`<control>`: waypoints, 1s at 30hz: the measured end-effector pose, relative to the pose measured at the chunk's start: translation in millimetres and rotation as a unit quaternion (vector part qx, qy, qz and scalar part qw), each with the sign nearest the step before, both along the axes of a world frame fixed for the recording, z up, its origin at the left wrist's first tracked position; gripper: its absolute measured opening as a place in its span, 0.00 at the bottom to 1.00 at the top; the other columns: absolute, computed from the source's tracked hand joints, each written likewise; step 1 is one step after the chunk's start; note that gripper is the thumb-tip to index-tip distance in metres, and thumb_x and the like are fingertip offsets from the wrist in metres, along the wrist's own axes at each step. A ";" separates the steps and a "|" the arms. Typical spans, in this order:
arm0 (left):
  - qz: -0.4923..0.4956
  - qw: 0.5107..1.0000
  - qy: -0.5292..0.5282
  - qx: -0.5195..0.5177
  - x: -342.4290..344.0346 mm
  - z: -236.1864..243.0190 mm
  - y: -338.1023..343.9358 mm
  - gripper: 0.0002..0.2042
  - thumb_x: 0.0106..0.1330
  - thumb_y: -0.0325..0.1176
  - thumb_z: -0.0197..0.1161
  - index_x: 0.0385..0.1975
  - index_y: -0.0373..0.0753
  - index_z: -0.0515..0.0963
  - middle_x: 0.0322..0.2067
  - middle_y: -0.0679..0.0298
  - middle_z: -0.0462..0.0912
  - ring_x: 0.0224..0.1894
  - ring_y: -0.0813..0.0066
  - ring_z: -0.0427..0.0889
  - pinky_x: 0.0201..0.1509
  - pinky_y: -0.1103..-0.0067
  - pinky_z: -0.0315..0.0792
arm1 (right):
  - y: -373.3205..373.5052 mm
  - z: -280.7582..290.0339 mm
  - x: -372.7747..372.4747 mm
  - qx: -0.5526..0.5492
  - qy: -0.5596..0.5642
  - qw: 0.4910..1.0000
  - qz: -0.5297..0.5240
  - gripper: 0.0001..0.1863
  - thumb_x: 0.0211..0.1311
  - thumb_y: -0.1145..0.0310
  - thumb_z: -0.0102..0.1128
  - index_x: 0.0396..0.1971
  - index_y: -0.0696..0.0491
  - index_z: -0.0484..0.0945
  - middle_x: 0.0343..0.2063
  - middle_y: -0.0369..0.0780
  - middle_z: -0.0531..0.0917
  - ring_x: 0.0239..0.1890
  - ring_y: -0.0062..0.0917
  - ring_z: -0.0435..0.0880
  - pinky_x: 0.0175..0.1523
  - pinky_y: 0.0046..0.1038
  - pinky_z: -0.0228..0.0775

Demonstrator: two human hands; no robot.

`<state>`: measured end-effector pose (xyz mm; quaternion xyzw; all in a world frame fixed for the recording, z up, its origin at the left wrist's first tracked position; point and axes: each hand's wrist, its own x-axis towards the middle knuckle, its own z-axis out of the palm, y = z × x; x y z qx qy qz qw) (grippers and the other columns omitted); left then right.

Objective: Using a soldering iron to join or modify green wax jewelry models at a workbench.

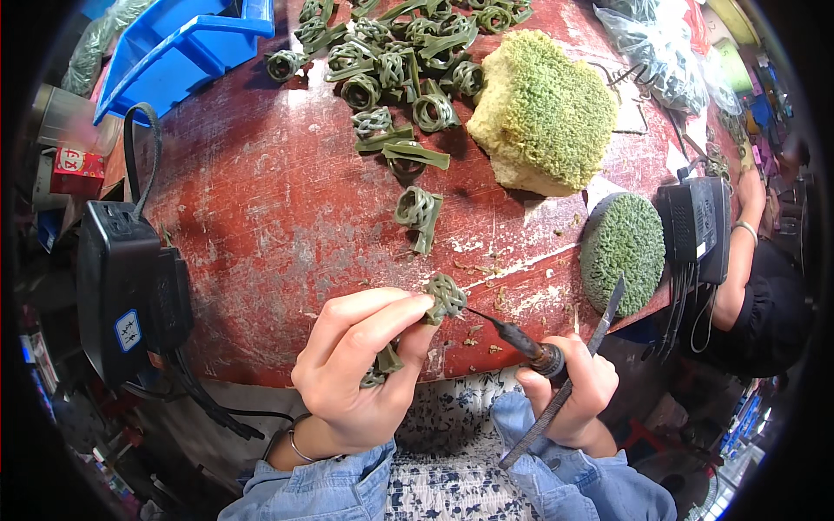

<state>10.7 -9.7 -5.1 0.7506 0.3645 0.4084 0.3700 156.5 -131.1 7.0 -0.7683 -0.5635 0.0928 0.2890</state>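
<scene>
My left hand [360, 356] pinches a small green openwork ring [446, 297], waxy in look, between thumb and fingertips. Tucked lower in the same hand is another green piece [388, 358], partly hidden by the fingers. My right hand [578, 386] grips a dark-handled heated wax pen [521, 341], whose thin tip reaches the right side of the ring. A long flat metal file [599, 332] also lies in that hand, slanting up between the fingers, its upper end overlapping a green oval pad [627, 247].
Several similar green rings [391, 69] are heaped toward the back of the worn red table [252, 234]. A rough green-topped foam block [547, 113] sits right of them. Black power boxes stand left [126, 286] and right [695, 221]. A blue bin [187, 43] is far left; a co-worker's arm [743, 243] shows far right.
</scene>
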 end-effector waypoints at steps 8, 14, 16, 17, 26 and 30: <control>0.002 1.000 0.002 0.001 0.5 0.8 0.4 0.15 0.41 0.15 0.65 0.31 0.34 0.77 0.29 0.59 0.77 0.30 0.71 0.77 0.30 0.81 0.72 | -0.2 0.7 0.8 -0.005 0.007 1.000 0.005 0.21 0.39 0.56 0.69 0.22 0.57 0.73 0.09 0.35 0.68 0.09 0.24 0.69 0.15 0.22 0.60; -0.003 1.000 0.002 0.007 0.2 0.4 1.8 0.15 0.41 0.15 0.65 0.32 0.34 0.77 0.29 0.59 0.77 0.29 0.71 0.77 0.30 0.81 0.72 | 1.7 2.2 -0.8 -0.014 -0.012 1.000 0.007 0.21 0.38 0.56 0.70 0.22 0.58 0.74 0.10 0.35 0.69 0.09 0.24 0.70 0.15 0.22 0.61; -0.012 1.000 -0.003 0.004 -0.4 1.3 1.1 0.16 0.40 0.15 0.65 0.32 0.34 0.77 0.29 0.59 0.77 0.29 0.71 0.77 0.30 0.81 0.72 | 1.1 1.7 -1.3 -0.012 -0.018 1.000 0.006 0.21 0.38 0.56 0.69 0.23 0.58 0.74 0.10 0.35 0.69 0.09 0.24 0.70 0.15 0.22 0.61; -0.012 1.000 -0.003 0.004 -0.3 1.0 1.3 0.16 0.40 0.15 0.65 0.32 0.34 0.77 0.29 0.59 0.77 0.29 0.71 0.77 0.30 0.81 0.72 | 1.4 0.8 -1.3 -0.013 -0.022 1.000 0.005 0.21 0.38 0.56 0.69 0.23 0.58 0.74 0.10 0.35 0.69 0.09 0.24 0.70 0.15 0.22 0.61; -0.008 1.000 -0.005 0.005 0.1 -0.1 1.1 0.15 0.41 0.15 0.65 0.32 0.34 0.77 0.29 0.59 0.76 0.29 0.71 0.77 0.30 0.81 0.72 | -1.3 0.5 0.1 -0.005 -0.006 1.000 -0.001 0.20 0.40 0.56 0.68 0.22 0.58 0.74 0.10 0.35 0.69 0.09 0.25 0.70 0.15 0.22 0.61; -0.004 1.000 -0.006 0.000 0.4 0.6 0.7 0.15 0.41 0.15 0.65 0.32 0.33 0.77 0.29 0.59 0.76 0.29 0.71 0.77 0.30 0.81 0.72 | 0.0 1.2 0.1 -0.004 -0.004 1.000 0.005 0.20 0.40 0.56 0.68 0.22 0.58 0.73 0.10 0.35 0.69 0.09 0.25 0.70 0.15 0.22 0.61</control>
